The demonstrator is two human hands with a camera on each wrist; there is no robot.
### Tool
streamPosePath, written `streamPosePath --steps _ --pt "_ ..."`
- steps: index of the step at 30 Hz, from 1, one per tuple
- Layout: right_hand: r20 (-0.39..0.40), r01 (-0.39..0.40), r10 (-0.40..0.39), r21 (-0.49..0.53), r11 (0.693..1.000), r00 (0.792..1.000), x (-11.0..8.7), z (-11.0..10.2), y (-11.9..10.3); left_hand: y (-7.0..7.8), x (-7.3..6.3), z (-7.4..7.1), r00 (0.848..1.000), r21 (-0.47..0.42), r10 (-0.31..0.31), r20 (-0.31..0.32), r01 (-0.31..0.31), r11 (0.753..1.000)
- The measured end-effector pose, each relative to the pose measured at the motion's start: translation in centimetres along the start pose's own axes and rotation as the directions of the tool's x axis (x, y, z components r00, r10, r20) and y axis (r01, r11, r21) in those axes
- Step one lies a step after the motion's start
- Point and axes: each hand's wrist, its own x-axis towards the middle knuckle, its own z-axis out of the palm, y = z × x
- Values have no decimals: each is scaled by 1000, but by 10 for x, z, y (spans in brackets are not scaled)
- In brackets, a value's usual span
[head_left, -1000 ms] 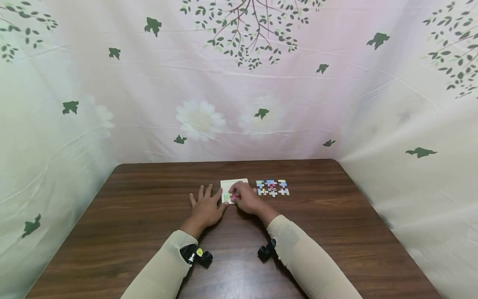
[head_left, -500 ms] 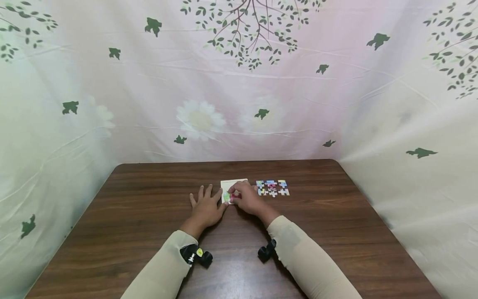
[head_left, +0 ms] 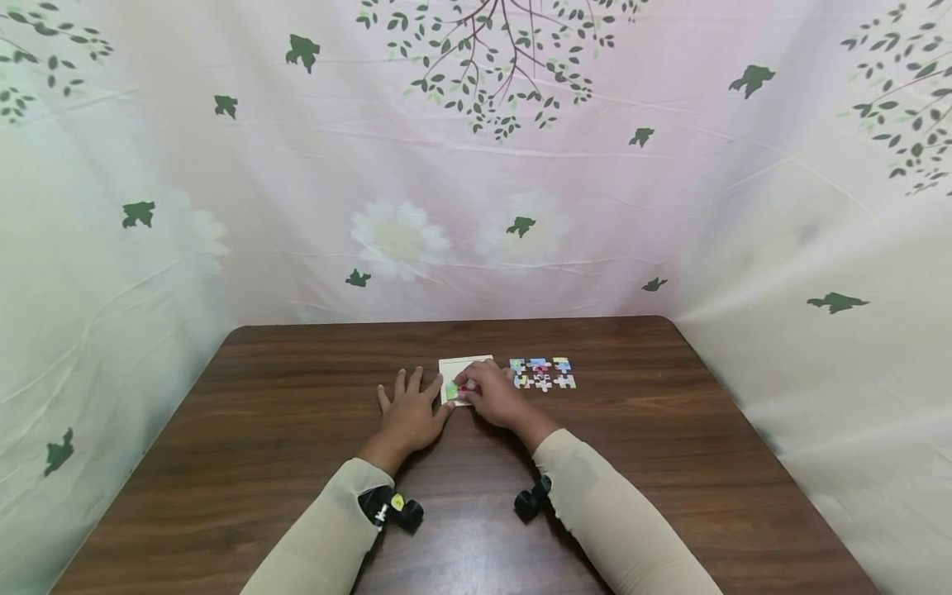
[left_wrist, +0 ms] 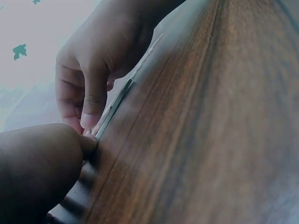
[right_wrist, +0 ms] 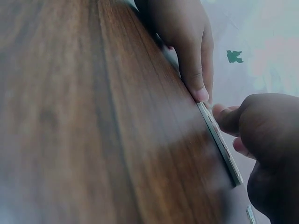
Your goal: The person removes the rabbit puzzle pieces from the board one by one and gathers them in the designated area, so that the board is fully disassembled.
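A pale puzzle board (head_left: pixel 452 367) lies flat near the far side of the table, a green puzzle piece (head_left: pixel 450 392) in its near-left corner. My left hand (head_left: pixel 411 417) rests on the table with its fingers spread, its thumb touching the board's near edge. Over the board, my right hand (head_left: pixel 497 398) pinches a pink-red puzzle piece (head_left: pixel 469 386) beside the green one; the fingers partly hide it. In the right wrist view, the thumb of the left hand (right_wrist: pixel 189 56) sits on the end of the thin board (right_wrist: pixel 220 143).
Several loose puzzle pieces (head_left: pixel 541 374) lie in two rows just right of the board, close to my right hand. The brown wooden table (head_left: pixel 461 512) ends at a printed curtain (head_left: pixel 446 182) behind and at both sides.
The pink-red piece has settled slightly lower and flatter next to the green piece under my right fingers. My left hand has stayed in place.
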Motion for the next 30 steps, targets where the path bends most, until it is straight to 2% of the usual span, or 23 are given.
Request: streamPosePath --steps 7,18,30 --pt "-54 34 -35 -15 999 998 -2 -4 6 -2 1 -1 1000 -3 6 -5 -6 1000" --pt "-79 33 -34 -17 999 996 -9 -12 17 -2 1 -1 1000 2 11 3 -11 1000" --pt "-128 105 -99 40 994 987 -26 -26 40 -2 0 -2 1000 -12 12 -7 -12 1000"
